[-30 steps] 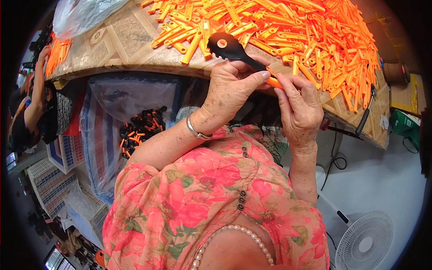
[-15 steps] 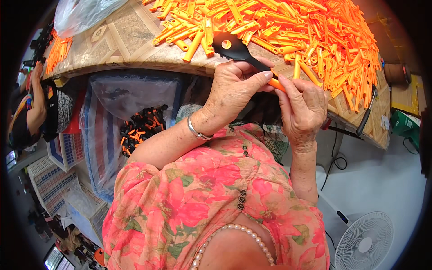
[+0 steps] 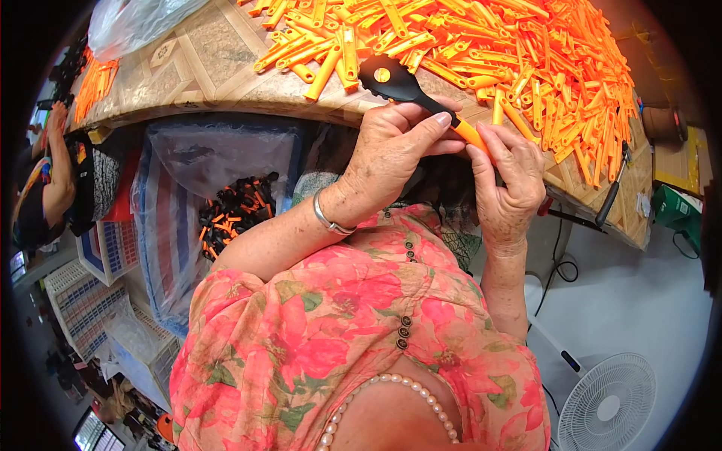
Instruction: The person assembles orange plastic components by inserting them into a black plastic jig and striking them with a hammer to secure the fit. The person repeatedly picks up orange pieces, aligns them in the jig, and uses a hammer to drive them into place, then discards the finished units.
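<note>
In front of my chest, near the table edge, my left hand (image 3: 395,146) is closed round the neck of a black pasta server (image 3: 392,81). Its toothed head, with a round hole, points to the far left. An orange handle (image 3: 472,135) sits in line with the black shaft; the join is partly hidden by my left thumb and fingers. My right hand (image 3: 508,177) pinches the near end of that handle between thumb and fingers. Beyond both hands lies a big heap of loose orange handles (image 3: 489,56) on the table.
The patterned table (image 3: 214,64) curves round ahead of me. Left below it, a lined striped bag (image 3: 162,218) holds black and orange pieces (image 3: 239,214). A plastic bag (image 3: 135,26) lies far left. A black-handled tool (image 3: 613,192) rests at the right edge; a white fan (image 3: 608,406) stands lower right.
My right fingers have shifted back toward the handle's near end, so more of the orange shows between my hands. The pasta server has moved slightly right in my left hand's grip.
</note>
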Demonstrator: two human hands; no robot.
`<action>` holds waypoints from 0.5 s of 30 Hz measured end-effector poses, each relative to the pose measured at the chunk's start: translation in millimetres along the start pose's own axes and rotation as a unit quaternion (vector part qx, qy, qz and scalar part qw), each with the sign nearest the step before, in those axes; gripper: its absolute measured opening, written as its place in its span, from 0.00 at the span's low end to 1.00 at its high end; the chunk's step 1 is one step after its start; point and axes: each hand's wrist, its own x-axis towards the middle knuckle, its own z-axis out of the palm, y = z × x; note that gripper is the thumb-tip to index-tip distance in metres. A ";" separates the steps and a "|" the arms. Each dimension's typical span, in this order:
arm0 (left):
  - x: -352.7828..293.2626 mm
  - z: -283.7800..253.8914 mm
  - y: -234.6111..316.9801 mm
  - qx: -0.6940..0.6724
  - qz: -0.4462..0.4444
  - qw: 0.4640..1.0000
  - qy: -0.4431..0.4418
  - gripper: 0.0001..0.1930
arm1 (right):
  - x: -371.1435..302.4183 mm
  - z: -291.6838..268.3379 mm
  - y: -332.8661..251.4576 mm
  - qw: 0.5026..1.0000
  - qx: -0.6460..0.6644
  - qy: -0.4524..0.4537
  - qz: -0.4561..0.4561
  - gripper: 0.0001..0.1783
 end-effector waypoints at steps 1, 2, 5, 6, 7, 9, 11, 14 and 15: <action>-0.2 0.4 -0.2 0.003 0.002 1.000 0.000 0.13 | 0.0 0.6 0.1 1.000 0.001 0.002 0.003 0.15; -0.5 0.8 -0.3 0.005 0.004 1.000 0.000 0.13 | -0.3 1.1 0.7 1.000 0.003 0.002 0.004 0.15; -0.7 1.3 -0.5 0.020 0.008 1.000 -0.003 0.13 | -0.7 1.8 1.4 1.000 0.005 0.003 0.007 0.15; -0.7 1.5 -0.9 0.026 0.010 1.000 -0.005 0.13 | -0.7 1.7 1.3 1.000 0.004 0.003 0.007 0.15; -0.7 1.6 -1.4 0.034 0.014 0.999 -0.007 0.13 | -0.8 1.6 1.2 1.000 0.004 0.003 0.006 0.15; -0.9 1.7 -2.5 0.052 0.022 0.998 -0.009 0.13 | -1.5 2.1 2.5 1.000 0.005 0.007 -0.001 0.15; -1.3 3.3 -0.4 0.068 0.023 0.997 -0.007 0.12 | -1.5 2.0 2.7 1.000 0.005 0.008 -0.004 0.14; -3.6 3.9 -1.6 0.117 0.054 0.992 -0.007 0.12 | 0.6 2.2 -0.5 1.000 0.014 0.003 0.004 0.14; -4.5 3.9 -2.3 0.137 0.069 0.988 -0.007 0.12 | 0.2 2.2 -2.5 1.000 0.023 -0.001 0.010 0.14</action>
